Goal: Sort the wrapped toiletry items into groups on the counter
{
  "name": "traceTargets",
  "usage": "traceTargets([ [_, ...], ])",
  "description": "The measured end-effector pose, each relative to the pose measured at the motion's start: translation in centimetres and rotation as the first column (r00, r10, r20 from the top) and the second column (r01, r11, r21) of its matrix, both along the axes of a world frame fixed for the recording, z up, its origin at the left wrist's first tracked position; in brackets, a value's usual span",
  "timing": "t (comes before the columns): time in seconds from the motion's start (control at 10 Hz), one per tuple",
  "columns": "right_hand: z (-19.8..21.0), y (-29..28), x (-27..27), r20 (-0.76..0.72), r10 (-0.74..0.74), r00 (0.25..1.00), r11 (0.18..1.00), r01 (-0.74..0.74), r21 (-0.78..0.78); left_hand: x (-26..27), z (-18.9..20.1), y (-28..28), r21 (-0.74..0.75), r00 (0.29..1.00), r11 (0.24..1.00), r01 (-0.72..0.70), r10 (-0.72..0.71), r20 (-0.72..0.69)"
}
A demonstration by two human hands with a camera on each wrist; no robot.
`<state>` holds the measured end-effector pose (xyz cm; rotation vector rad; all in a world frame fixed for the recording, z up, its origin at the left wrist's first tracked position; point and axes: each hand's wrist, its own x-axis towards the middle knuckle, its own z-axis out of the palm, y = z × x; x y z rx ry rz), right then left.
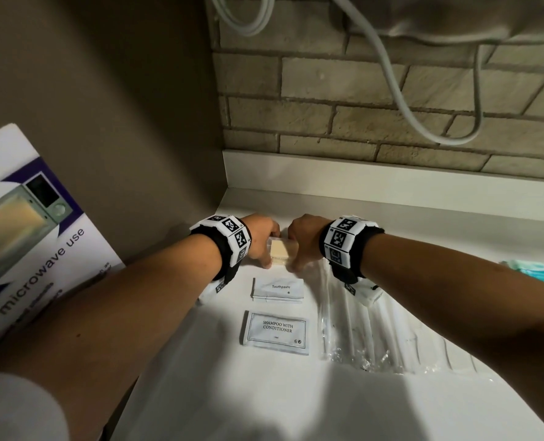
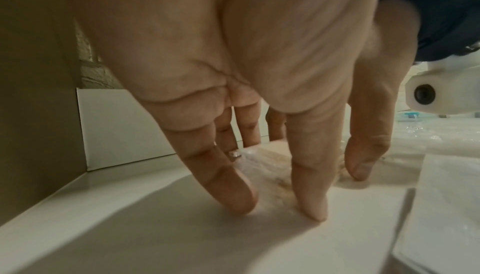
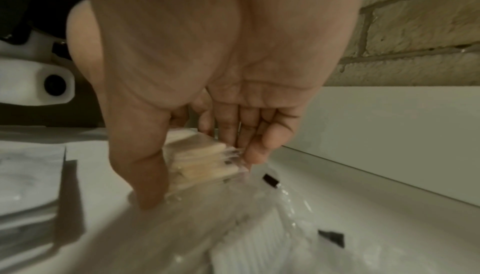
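A small stack of cream soap bars in clear wrap sits near the back left of the white counter. My left hand holds its left end, thumb on the near side and fingers on the far side. My right hand pinches the right end of the soap stack between thumb and fingers. Toothpaste sachets lie just in front of it. A shampoo sachet lies nearer to me. Clear-wrapped long items lie to the right.
A microwave box leans beside the counter's left edge. A brown wall closes the left side, and a brick wall with hanging cables closes the back. A teal packet lies at the far right.
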<state>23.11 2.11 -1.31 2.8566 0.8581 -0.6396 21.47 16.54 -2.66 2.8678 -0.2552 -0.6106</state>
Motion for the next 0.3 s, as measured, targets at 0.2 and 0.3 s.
traceTargets([
  [0.2,0.1,-0.3,-0.3,0.008,-0.001,1.000,1.000,0.001,-0.008,-0.4,0.3,0.1,0.009,0.999,1.000,0.026,-0.026,0.022],
  [0.3,0.8,-0.5,-0.3,0.044,-0.015,0.999,1.000,0.015,-0.009,-0.3,0.5,0.5,-0.022,1.000,1.000,-0.011,0.011,0.008],
])
